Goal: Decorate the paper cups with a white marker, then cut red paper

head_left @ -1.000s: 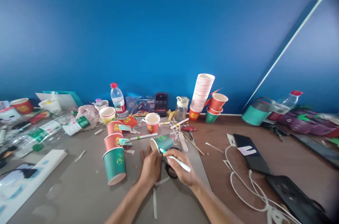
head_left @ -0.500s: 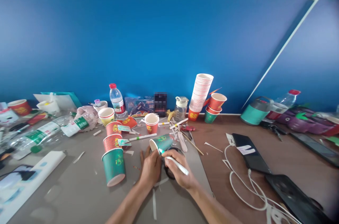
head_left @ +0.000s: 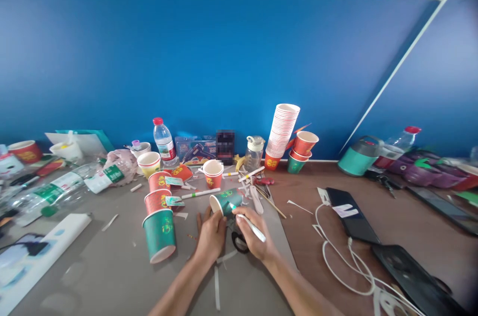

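Note:
A green paper cup [head_left: 230, 200] lies on its side, its white-rimmed mouth facing left. My left hand [head_left: 211, 233] is closed at the cup's near rim, holding it against the table; some of its fingers are hidden. In my right hand [head_left: 254, 235] is a white marker [head_left: 252, 229], gripped like a pen. Its teal tip touches or nearly touches the cup's side. A roll of black tape [head_left: 239, 242] lies partly under my right hand. To the left, a row of red and green paper cups [head_left: 160, 234] stands joined with bits of tape.
Behind the cup stand a red paper cup [head_left: 213, 176], a glass jar [head_left: 254, 155] and a tall stack of cups [head_left: 283, 129]. Phones [head_left: 351, 216] and a white cable [head_left: 324, 251] lie on the right. Plastic bottles [head_left: 59, 189] and a power strip [head_left: 48, 256] fill the left.
My right hand has shifted the marker tip slightly right and up along the cup's side, away from the rim. The left hand stays at the cup. More of the tape roll shows.

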Demonstrator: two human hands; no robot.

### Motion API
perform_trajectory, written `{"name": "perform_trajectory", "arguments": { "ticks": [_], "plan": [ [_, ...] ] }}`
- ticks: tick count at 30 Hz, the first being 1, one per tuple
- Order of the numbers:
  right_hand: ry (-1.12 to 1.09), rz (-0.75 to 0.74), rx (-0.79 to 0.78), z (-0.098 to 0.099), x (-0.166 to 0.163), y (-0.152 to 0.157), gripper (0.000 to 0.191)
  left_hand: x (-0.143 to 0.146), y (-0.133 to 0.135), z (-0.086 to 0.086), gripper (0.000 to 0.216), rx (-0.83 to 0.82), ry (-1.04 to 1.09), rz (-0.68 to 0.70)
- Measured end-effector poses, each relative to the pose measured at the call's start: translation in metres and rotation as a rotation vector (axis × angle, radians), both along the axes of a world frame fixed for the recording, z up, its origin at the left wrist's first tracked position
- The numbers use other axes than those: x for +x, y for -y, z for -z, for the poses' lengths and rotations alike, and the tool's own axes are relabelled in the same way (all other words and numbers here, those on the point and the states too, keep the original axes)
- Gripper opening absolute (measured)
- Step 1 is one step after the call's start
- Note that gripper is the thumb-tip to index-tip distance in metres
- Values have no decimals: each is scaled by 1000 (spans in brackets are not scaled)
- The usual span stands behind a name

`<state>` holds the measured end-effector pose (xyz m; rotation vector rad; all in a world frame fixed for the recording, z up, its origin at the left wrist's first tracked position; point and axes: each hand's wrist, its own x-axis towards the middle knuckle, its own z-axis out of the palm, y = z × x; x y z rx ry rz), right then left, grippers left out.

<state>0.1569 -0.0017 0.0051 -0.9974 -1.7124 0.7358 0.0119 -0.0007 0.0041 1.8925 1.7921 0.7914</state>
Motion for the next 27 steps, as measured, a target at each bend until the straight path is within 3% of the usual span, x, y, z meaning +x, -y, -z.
{"name": "perform_trajectory", "arguments": {
  "ticks": [4, 8, 13, 17, 22, 27],
  "plan": [
    [51, -81, 69, 0, -1, 0, 22, 0, 0, 1, 29, 11, -29, -6],
    [23, -7, 45, 0, -1, 0, 22, 0, 0, 1, 27, 14, -31, -6],
    [68, -83, 72, 0, 0, -1, 22, 1, 1, -1, 29, 25, -18, -5],
    [30, -4, 12, 1, 1, -1, 23, 1, 1, -1, 29, 17, -29, -7],
    [65, -88, 31, -1, 1, -1, 23, 1, 1, -2, 30, 14, -20, 1],
    [26, 41, 6, -2, 4, -3, 25, 2, 1, -5, 26, 12, -14, -9]
  ]
}}
